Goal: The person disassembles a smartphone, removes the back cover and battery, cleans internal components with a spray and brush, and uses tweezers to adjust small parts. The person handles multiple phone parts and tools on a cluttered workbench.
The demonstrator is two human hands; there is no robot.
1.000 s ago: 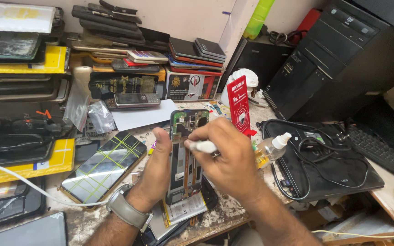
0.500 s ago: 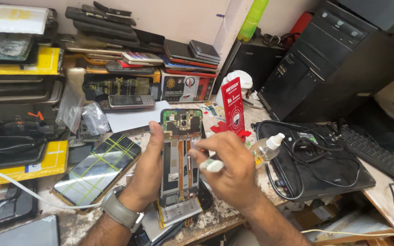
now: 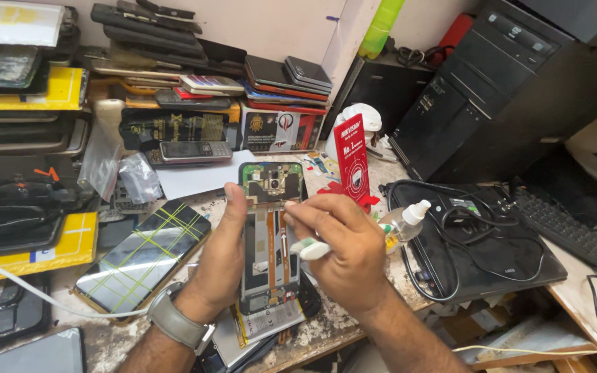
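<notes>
The left hand (image 3: 222,259) grips an opened phone with bare green insides (image 3: 271,235), the right hand (image 3: 343,249) pinches a small white tool (image 3: 310,249) on it, and a clear little spray bottle (image 3: 403,221) stands just beside them on the cluttered tabletop (image 3: 326,331).

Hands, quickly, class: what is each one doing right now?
Left hand: closed around the opened phone, holding it upright.
Right hand: closed, pinching a small white-handled tool against the phone.

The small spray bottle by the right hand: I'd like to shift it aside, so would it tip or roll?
The small spray bottle looks clear, thin plastic, so probably light. It leans on the black laptop bag, so a nudge likely topples it, and its round body might roll.
</notes>
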